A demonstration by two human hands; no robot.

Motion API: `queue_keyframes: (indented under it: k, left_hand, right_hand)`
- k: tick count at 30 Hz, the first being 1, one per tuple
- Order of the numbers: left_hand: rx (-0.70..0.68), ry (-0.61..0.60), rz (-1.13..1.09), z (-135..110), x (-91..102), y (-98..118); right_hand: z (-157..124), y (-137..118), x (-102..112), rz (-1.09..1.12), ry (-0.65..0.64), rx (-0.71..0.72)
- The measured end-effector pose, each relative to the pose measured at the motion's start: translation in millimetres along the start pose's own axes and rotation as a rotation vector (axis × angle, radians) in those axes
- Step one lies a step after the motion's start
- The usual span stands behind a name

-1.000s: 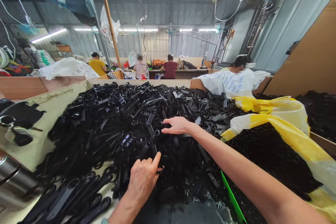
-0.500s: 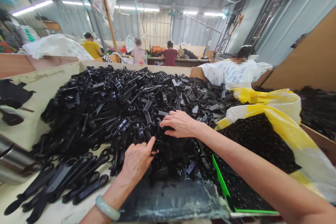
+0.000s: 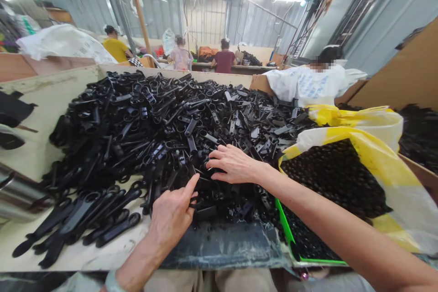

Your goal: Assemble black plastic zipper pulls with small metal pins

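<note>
A large heap of black plastic parts (image 3: 137,123), many long and flat with a ring at one end, lies in front of me. My left hand (image 3: 174,212) is at the heap's near edge, its index finger stretched forward. The other fingers curl round a small black plastic part (image 3: 193,201), mostly hidden by them. Over the middle of the heap, my right hand (image 3: 232,164) has its fingers bent and apart, the tips among the parts. Whether those tips touch one piece cannot be seen.
Longer black handled pieces (image 3: 78,219) lie at the left beside a metal container (image 3: 20,194). At the right, a yellow-and-white sack (image 3: 386,155) holds small black pieces, with a green tray (image 3: 285,223) before it. Several people sit farther back.
The view has tilted down slightly, so the near table edge shows. My left hand has shifted a little left, still curled round the black part. My right hand stays over the heap.
</note>
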State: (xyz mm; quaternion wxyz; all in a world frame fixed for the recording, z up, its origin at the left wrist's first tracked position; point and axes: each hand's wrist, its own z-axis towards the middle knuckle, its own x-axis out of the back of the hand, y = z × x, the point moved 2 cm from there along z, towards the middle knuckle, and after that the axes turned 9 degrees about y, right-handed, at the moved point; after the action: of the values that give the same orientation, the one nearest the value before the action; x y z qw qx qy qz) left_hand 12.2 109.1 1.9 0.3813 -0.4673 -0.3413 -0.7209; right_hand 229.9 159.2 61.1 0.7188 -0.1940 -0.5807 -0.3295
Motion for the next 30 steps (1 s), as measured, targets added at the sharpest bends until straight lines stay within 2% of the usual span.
queue_keyframes:
  k: [2,4,8,10,13,17,20,25,28,30]
  left_hand:
    - [0.099,0.001,-0.129,-16,1.6,2]
    - [0.277,-0.030,-0.353,-32,2.4,3]
    - [0.768,-0.216,-1.116,-65,3.2,8]
    - [0.990,-0.308,-1.391,-80,5.4,12]
    - [1.208,-0.362,-1.585,-97,8.3,15]
    - [1.245,-0.423,-1.724,-104,6.7,16]
    - [1.233,-0.533,-1.832,-102,5.5,20]
    - [1.215,-0.677,-1.935,-96,3.5,30]
    - [1.205,-0.716,-2.001,-96,-4.1,35]
    - [1.199,-0.729,-2.059,-98,-10.4,36]
  right_hand:
    - [1,4,-2,0.012,0.022,-0.014]
    - [3,10,-1,0.025,0.053,-0.032]
    - [2,14,10,0.043,0.115,-0.072]
    - [-4,5,16,0.023,0.161,-0.111]
    - [-22,-21,21,-0.014,0.254,-0.191]
    - [-57,-58,7,-0.048,0.298,-0.343]
    - [-73,-73,-12,-0.152,0.277,-0.447]
    - [-71,-79,-28,-0.206,0.219,-0.492]
    - [-68,-77,-26,-0.191,0.221,-0.487]
    - [-71,-75,-21,-0.137,0.272,-0.502]
